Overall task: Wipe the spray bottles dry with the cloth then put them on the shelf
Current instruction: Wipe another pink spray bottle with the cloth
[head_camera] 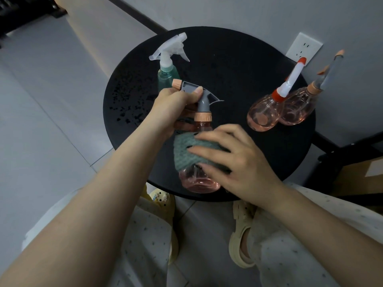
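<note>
My left hand (176, 104) grips the grey trigger head of a pink spray bottle (199, 179), holding it over the near edge of the round black table (238, 79). My right hand (234, 160) holds a grey-green cloth (186, 152) wrapped against the bottle's body. A green bottle with a white trigger (167, 69) stands at the back left of the table. On the right stand two more pink bottles, one with a red and white sprayer (263, 114), the other with a grey sprayer (300, 108).
Water droplets (128, 104) cover the table's left side. A wall socket (304, 47) sits behind the table. A dark frame and a cardboard box (362, 175) stand at the right. My feet in pale sandals are under the table's near edge.
</note>
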`<state>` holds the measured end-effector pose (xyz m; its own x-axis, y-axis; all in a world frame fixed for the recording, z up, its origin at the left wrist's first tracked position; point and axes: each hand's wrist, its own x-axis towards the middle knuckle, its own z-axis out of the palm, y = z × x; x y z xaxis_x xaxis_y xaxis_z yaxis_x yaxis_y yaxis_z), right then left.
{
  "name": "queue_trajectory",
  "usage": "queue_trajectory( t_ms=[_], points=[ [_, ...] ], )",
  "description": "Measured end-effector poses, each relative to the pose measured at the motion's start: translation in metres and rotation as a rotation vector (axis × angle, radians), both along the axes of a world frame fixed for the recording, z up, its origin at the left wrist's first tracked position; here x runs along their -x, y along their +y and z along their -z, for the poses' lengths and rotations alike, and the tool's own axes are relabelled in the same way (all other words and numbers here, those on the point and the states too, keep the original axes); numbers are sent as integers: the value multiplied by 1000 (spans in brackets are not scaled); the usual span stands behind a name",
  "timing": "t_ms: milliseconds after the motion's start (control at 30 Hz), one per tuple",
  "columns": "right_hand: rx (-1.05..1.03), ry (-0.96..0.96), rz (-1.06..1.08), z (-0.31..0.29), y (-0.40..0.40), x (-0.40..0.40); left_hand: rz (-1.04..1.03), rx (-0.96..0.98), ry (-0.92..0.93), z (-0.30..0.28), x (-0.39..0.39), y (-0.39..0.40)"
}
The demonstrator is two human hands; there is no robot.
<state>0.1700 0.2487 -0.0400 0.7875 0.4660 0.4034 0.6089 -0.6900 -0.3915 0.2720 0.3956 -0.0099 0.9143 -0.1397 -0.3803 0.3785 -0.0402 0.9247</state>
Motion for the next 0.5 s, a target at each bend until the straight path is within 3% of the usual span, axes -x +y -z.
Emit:
queue_trajectory(
  t_ms=[167, 500],
  points=[
    [-124, 42, 78, -6, 3, -2, -43, 48, -19, -6, 0, 1],
    [109, -194, -115, -39, 3, 2, -31, 10, -109, -51, 10, 3]
  ],
)
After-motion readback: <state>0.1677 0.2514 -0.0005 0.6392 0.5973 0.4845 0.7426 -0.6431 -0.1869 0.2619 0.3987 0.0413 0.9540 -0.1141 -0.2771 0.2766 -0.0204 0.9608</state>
